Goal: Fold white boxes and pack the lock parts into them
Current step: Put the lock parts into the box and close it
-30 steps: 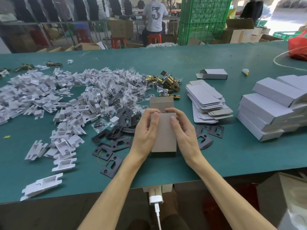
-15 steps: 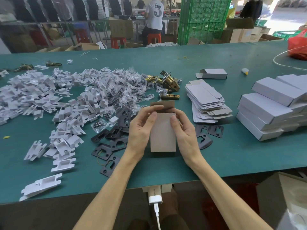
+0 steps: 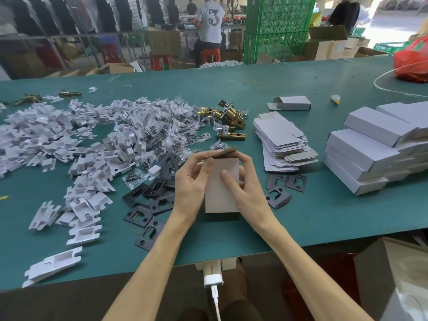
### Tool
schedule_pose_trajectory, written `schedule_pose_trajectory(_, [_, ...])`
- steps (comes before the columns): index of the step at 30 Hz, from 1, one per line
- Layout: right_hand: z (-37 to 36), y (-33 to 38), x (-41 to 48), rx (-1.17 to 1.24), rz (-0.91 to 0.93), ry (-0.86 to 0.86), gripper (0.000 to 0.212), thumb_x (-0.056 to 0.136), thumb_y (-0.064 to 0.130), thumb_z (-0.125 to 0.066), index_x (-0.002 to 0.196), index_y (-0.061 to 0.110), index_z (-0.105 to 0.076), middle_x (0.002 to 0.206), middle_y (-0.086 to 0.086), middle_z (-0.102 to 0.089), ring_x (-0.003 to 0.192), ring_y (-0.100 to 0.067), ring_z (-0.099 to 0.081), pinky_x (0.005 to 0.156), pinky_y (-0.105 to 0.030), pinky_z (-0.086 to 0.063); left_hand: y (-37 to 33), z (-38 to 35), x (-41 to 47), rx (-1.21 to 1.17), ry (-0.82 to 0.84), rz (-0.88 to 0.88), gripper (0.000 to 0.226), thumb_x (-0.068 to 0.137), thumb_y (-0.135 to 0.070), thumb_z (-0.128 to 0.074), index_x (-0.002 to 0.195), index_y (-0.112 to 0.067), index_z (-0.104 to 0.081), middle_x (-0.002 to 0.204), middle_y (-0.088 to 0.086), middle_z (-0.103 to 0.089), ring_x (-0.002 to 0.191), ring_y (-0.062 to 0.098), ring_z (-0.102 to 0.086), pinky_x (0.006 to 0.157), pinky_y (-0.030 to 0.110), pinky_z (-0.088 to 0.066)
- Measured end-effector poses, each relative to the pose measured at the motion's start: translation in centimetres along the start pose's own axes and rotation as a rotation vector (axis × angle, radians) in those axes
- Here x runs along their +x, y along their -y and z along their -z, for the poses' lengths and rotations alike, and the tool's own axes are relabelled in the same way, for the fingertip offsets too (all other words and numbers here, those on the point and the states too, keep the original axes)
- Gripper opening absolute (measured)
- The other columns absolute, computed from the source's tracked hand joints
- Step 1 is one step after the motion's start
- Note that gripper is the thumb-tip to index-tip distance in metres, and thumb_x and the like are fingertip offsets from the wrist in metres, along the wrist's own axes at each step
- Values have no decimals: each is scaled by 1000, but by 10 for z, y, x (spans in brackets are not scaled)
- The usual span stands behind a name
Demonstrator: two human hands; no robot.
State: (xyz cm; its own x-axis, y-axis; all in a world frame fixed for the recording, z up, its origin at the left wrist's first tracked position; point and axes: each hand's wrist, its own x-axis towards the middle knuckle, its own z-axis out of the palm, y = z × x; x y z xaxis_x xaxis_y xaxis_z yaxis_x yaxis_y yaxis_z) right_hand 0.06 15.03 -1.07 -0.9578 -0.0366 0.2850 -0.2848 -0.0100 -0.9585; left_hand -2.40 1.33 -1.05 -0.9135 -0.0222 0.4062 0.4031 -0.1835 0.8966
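Note:
I hold a small white box (image 3: 220, 195) upright just above the green table (image 3: 312, 216), its grey inner side towards me. My left hand (image 3: 192, 181) grips its left edge, fingers curled over the top flap (image 3: 225, 152), which is bent down over the opening. My right hand (image 3: 245, 191) grips the right side, with its thumb lying across the front panel. Black strike plates (image 3: 152, 200) lie left of the box and more black plates (image 3: 281, 188) on the right. Brass latch parts (image 3: 229, 117) sit behind.
A stack of flat box blanks (image 3: 282, 142) lies right of centre, one folded box (image 3: 290, 103) behind it. Finished white boxes (image 3: 370, 147) are piled at the right. White plastic inserts (image 3: 58, 140) and small screw bags (image 3: 171, 126) cover the left. A red bag (image 3: 412, 61) lies far right.
The top flap stood up a second ago; my left fingers have since pushed it down and over the box's opening. The box stays in the same spot between both hands.

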Motion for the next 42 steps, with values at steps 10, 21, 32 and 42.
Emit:
schedule_pose_trajectory(10, [2, -11, 4, -130, -133, 30, 51, 81, 50, -80, 120, 29, -54, 101, 9, -74, 94, -9, -71, 83, -37, -59, 3, 3, 2, 53, -117, -7, 20, 100, -24, -68, 108, -6, -73, 106, 3, -77, 96, 11, -68, 84, 23, -53])
schedule_pose_trajectory(21, [11, -7, 4, 157, -139, -252, 54, 72, 31, -90, 116, 21, -60, 100, -7, -76, 92, -20, -73, 71, -28, -58, 12, 6, 4, 98, -157, 40, 21, 95, -28, -70, 113, -21, -78, 101, -5, -74, 79, 6, -55, 73, 21, -47])
schedule_pose_trajectory(32, [15, -9, 4, 308, -237, -133, 56, 75, 26, -88, 125, 19, -63, 106, -13, -75, 94, -22, -71, 89, -43, -55, 14, 10, 7, 3, -350, 191, 21, 101, -19, -68, 101, -35, -80, 109, -7, -79, 93, 4, -69, 80, 26, -57])
schedule_pose_trajectory(42, [19, -13, 7, 421, -256, -283, 28, 98, 35, -64, 113, 12, -63, 93, 5, -70, 83, -7, -64, 73, -29, -52, 16, 9, 5, 74, -275, 239, 34, 92, -40, -78, 116, -16, -80, 118, 5, -76, 95, 5, -68, 88, 29, -53])
